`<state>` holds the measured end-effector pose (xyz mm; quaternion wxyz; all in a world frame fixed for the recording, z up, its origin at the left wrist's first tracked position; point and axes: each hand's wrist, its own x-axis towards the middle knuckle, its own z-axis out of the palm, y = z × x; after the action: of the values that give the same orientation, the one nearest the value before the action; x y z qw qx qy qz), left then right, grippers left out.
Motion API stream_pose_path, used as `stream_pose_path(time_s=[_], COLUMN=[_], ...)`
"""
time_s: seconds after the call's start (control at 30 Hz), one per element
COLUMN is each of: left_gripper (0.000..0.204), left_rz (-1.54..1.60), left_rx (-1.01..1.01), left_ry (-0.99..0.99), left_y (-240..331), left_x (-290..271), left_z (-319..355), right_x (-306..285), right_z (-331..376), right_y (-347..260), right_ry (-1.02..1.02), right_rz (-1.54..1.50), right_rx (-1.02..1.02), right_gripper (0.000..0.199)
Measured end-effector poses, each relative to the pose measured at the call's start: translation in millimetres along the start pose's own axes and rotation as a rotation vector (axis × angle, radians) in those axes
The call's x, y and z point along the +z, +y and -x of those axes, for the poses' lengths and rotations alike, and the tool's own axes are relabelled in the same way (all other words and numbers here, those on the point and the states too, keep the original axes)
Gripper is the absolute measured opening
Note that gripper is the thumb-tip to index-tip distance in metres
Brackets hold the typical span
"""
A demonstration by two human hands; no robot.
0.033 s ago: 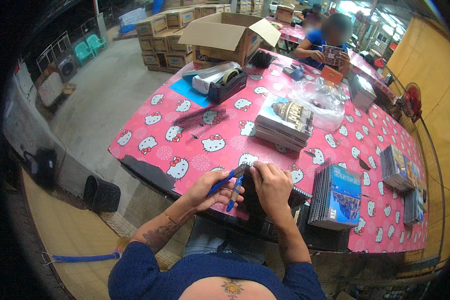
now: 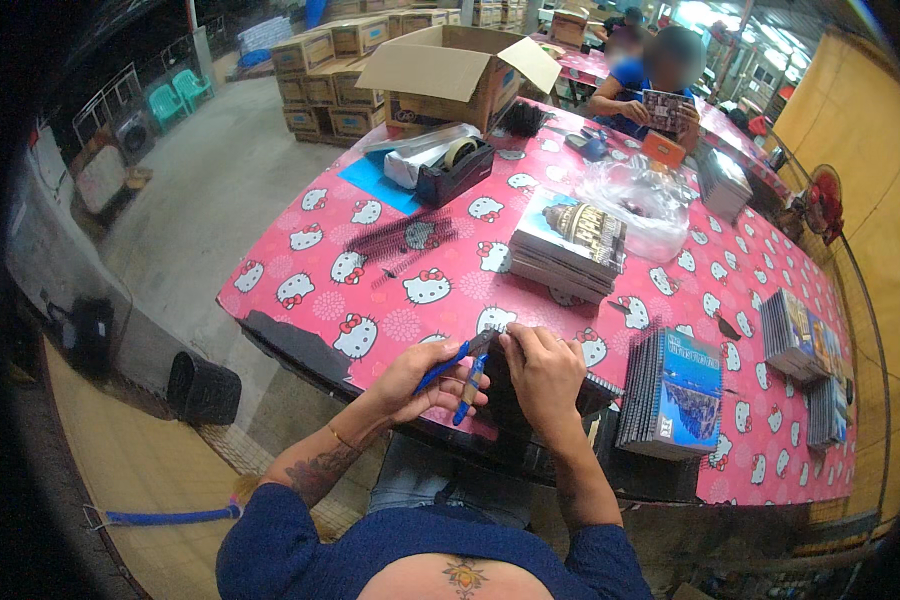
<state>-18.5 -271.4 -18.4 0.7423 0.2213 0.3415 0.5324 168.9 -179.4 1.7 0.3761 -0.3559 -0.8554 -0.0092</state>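
Note:
My left hand (image 2: 425,382) grips blue-handled pliers (image 2: 436,374), its fingers around the spread handles. The metal jaws point away from me and meet the fingertips of my right hand (image 2: 545,365). That hand is closed in a pinch at the edge of a dark book (image 2: 530,412) by the near table edge. Wire coil shows along the book's right side, but the spot between my fingertips is too small to make out. Right of it stands a stack of spiral-bound notebooks (image 2: 685,395) with blue covers. Another stack of books (image 2: 570,240) lies ahead of my hands.
Loose black wire coils (image 2: 400,235) lie at left on the pink patterned table (image 2: 280,235). Behind them are a tape dispenser (image 2: 458,172) and an open carton (image 2: 440,75). Clear plastic (image 2: 640,205) and more notebook stacks (image 2: 795,335) sit rightward. A person (image 2: 650,90) holds a book across the table.

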Motion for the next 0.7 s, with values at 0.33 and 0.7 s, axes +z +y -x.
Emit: stream_pose_path(time_s=[0.33, 0.7], left_gripper=[0.032, 0.036], left_rz=[-1.549, -1.868], left_rx=[0.744, 1.189], left_ry=[0.192, 0.155], left_y=[16.7, 3.5], left_x=[6.9, 56.9], left_z=[-1.4, -57.7], right_x=[-9.7, -149.6], right_z=[3.6, 79.2], right_y=[2.4, 115.9], right_ry=[-0.085, 0.161], right_rz=[0.011, 0.316], right_rx=[0.01, 0.591], right_gripper=[0.026, 0.041])
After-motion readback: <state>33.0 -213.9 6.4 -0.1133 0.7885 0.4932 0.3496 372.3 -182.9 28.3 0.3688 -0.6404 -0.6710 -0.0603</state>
